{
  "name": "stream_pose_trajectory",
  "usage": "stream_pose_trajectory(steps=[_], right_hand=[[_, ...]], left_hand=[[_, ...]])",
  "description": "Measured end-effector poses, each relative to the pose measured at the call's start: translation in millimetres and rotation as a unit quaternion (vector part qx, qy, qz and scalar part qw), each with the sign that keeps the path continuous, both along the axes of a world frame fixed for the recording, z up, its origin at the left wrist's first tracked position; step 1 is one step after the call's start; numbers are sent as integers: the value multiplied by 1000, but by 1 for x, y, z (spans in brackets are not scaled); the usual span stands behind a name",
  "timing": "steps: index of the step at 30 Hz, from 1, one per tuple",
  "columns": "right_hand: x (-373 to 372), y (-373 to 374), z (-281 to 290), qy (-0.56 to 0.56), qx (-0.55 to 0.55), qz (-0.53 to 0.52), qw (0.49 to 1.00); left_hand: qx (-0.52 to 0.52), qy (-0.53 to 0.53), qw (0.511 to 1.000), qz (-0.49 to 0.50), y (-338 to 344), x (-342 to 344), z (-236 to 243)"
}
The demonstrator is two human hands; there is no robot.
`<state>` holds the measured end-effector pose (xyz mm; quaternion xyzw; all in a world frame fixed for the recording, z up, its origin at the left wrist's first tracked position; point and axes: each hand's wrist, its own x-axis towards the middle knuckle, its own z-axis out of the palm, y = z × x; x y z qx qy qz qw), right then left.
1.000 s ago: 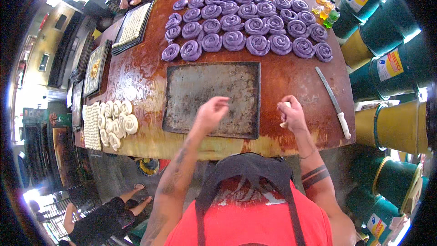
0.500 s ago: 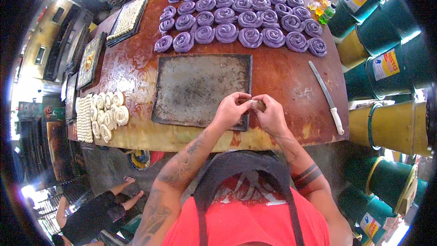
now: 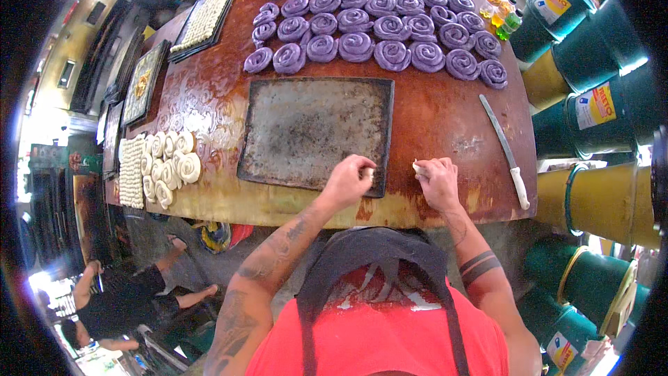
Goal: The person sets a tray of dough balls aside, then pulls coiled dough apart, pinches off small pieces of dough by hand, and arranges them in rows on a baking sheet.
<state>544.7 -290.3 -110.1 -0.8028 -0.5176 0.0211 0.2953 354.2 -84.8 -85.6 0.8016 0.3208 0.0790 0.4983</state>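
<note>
I see left hand (image 3: 346,181) pinching pale dough piece (image 3: 368,173) at lower centre over metal tray (image 3: 313,129); right hand (image 3: 437,182) gripping second dough bit (image 3: 417,166) on tabletop (image 3: 445,115).

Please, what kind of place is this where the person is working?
Most likely a small bakery or pastry workshop. Rows of purple spiral dough rolls lie on a worn wooden worktable, beside a dark baking tray and white dough rolls.
</note>
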Motion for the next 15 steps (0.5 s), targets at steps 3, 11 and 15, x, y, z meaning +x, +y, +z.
stream_pose_trajectory(steps=[3,11,15], right_hand=[[7,11,-4,496,79,-134,854],[-9,24,30,448,35,-162,879],[-31,45,42,444,61,-117,886]], left_hand=[[194,-69,960,-190,-6,-1,-9],[80,-90,988,-102,-5,15,28],[9,-150,980,-134,-14,46,77]])
